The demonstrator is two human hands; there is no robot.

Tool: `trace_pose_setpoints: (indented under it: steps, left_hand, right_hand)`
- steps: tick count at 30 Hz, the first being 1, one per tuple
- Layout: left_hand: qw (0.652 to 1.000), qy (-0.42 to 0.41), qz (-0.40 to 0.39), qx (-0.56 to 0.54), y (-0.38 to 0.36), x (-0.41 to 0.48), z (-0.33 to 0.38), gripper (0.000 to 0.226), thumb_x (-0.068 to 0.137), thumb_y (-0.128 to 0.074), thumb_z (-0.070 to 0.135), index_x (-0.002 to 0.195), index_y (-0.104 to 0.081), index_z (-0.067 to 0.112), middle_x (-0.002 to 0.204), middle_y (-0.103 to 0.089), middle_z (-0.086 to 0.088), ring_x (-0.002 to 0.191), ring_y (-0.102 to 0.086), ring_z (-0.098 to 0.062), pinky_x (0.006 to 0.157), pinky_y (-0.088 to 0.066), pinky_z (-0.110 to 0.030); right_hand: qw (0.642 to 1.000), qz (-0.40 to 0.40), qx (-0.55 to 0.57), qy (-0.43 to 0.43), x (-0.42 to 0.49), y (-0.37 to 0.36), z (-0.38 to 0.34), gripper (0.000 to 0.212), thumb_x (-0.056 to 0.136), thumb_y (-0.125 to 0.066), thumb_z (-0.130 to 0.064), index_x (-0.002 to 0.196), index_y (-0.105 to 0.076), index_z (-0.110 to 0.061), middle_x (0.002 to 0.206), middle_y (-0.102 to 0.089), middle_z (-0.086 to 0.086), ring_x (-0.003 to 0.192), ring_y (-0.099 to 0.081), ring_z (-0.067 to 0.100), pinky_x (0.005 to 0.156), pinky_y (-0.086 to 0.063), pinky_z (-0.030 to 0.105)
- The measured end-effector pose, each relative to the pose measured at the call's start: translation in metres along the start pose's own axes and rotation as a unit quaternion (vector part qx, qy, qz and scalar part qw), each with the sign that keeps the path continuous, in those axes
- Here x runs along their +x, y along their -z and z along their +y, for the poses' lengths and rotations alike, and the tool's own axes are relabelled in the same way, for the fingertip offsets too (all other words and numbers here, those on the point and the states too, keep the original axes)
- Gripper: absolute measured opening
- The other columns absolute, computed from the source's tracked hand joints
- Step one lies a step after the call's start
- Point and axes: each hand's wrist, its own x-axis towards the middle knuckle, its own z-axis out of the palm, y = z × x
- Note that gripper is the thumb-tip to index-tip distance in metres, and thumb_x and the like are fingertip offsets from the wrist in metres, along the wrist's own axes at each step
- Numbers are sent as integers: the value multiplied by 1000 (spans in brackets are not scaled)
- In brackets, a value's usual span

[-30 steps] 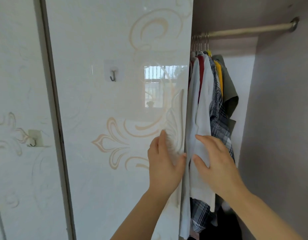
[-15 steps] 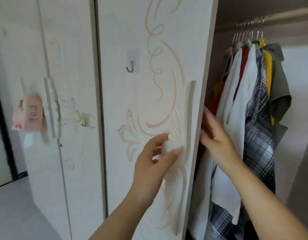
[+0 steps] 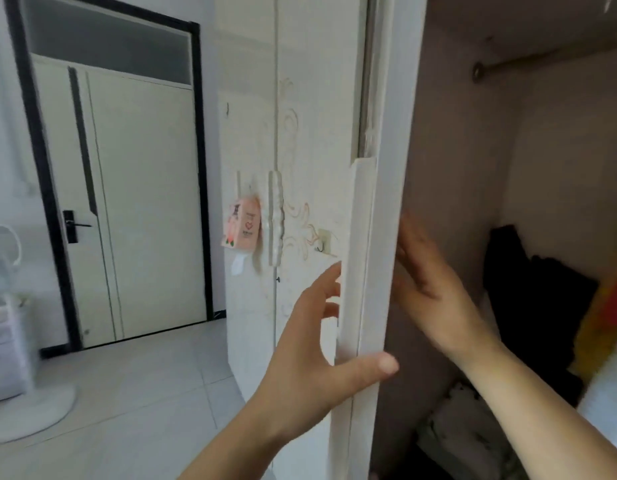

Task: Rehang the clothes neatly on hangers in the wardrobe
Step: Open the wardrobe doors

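The white wardrobe door (image 3: 381, 202) stands swung out and is seen edge-on. My left hand (image 3: 310, 358) grips its edge, thumb wrapped over the inner side and fingers on the outer face. My right hand (image 3: 428, 282) lies flat with straight fingers against the door's inner face. Inside the wardrobe a hanging rail (image 3: 508, 62) runs across the top. Dark clothes (image 3: 529, 299) hang at the back, and a blurred yellow and red garment (image 3: 608, 306) shows at the right edge. Pale folded fabric (image 3: 456, 420) lies on the wardrobe floor.
A closed wardrobe door to the left carries a pink packet (image 3: 241, 223) and a small hook (image 3: 322, 242). A room door (image 3: 137, 202) with a black frame stands at the back left. A white fan base (image 3: 26, 407) sits on the tiled floor.
The door has swung open from nearly flat to edge-on. My left hand shifted from the ornate handle to the door's edge. My right hand left the hanging shirts and now presses the door's inside.
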Motion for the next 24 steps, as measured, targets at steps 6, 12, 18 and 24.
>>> trace_pose_setpoints:
  steps: [6,12,18,24]
  left_hand:
    - [934,-127,157,295,70,-5,-19,95,73,-55,66,145,-5,28,153,-8,11,141,-15,-11,114,-18,-26]
    - [780,-155,144,590,140,4,-33,90,69,-56,56,143,-16,26,152,-7,-10,139,-10,-32,109,-12,-49]
    - [674,-140,88,720,182,24,-57,94,58,-77,52,138,-42,15,149,-31,-12,135,-27,-40,102,-28,-61]
    - [638,-93,70,761,206,45,-86,95,60,-76,54,137,-42,11,147,-32,-16,136,-27,-34,104,-27,-57]
  right_hand:
    - [996,34,-55,67,33,-74,-5,62,87,-52,-41,134,-12,-51,152,-12,-16,139,-9,-7,108,-10,4]
    - [989,49,-122,75,64,-138,-1,63,82,-35,-60,136,-5,-49,150,-2,-14,144,-6,17,113,-13,32]
    - [975,12,-214,61,85,-178,19,81,82,-69,-27,139,-12,-38,150,-1,-8,143,-6,30,113,-11,38]
    - [963,-10,-269,31,96,-208,37,80,79,-72,-23,144,-24,-26,155,-14,9,142,-9,35,113,-19,45]
